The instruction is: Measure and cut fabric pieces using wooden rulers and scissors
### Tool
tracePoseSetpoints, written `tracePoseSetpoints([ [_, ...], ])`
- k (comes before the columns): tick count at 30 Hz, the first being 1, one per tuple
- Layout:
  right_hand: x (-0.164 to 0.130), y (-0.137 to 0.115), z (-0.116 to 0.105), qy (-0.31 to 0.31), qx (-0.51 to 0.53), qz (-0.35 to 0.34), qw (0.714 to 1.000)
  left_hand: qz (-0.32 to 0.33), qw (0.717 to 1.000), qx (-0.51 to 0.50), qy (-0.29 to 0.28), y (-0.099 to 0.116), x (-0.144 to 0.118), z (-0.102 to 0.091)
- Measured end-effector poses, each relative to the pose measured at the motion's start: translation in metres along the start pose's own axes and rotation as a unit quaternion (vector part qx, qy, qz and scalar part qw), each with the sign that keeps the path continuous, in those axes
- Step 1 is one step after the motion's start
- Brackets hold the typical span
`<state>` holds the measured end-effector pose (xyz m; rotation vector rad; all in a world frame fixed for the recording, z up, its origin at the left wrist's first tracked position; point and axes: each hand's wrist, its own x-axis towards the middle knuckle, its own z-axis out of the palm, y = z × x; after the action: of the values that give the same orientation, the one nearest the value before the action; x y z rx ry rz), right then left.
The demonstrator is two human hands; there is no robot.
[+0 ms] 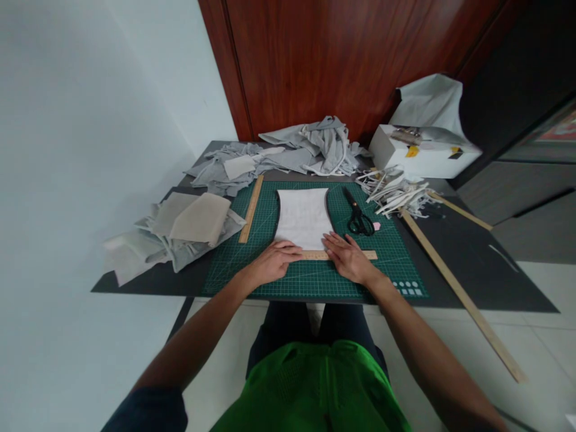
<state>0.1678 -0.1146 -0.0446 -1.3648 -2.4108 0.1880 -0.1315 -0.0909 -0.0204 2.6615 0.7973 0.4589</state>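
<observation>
A white fabric piece [302, 216] with curved, dark-edged sides lies flat on the green cutting mat [310, 279]. Along its near edge runs a short wooden ruler [315, 255]. My left hand [276, 261] covers the ruler's left end, its fingers stretched over the fabric's lower left corner. With fingers spread, my right hand [348, 257] presses flat across the fabric's lower right corner and the ruler. Black-handled scissors [359, 219] lie right of the fabric, beside a small pink piece [377, 226]. Another wooden ruler [251, 210] rests at the mat's left side.
Grey fabric [315, 150] is heaped along the back of the dark table [477, 258]. Folded cloth [189, 225] lies at left. White strips [396, 189] sit by a white box [423, 150]. A long wooden stick [459, 291] juts past the front edge.
</observation>
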Motion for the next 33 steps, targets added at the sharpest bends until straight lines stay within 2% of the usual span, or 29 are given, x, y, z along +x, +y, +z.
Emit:
tracePoseSetpoints([
  [5, 0.001, 0.001, -0.002, -0.008, 0.005, 0.005, 1.000, -0.008, 0.999, -0.014, -0.049, -0.006, 0.004, -0.009],
  [11, 0.002, 0.007, 0.001, -0.005, 0.014, 0.005, 1.000, -0.020, 0.994, -0.048, -0.098, -0.037, 0.019, -0.026],
  [16, 0.000, 0.006, 0.002, 0.022, 0.028, 0.003, 0.999, -0.019, 0.993, -0.079, -0.089, -0.057, 0.028, -0.029],
  [22, -0.010, 0.010, -0.003, 0.088, 0.085, -0.033, 0.992, -0.034, 0.991, -0.110, -0.071, -0.061, 0.027, -0.031],
  [26, -0.015, 0.013, 0.000, 0.128, 0.095, -0.032, 0.987, -0.037, 0.988, -0.144, -0.049, -0.063, 0.025, -0.030],
  [30, -0.016, 0.014, 0.003, 0.127, 0.094, -0.022, 0.987, -0.042, 0.986, -0.163, -0.019, -0.067, 0.022, -0.029],
  [33, -0.016, 0.013, 0.002, 0.122, 0.098, -0.017, 0.988, -0.044, 0.985, -0.165, -0.021, -0.067, 0.018, -0.031],
])
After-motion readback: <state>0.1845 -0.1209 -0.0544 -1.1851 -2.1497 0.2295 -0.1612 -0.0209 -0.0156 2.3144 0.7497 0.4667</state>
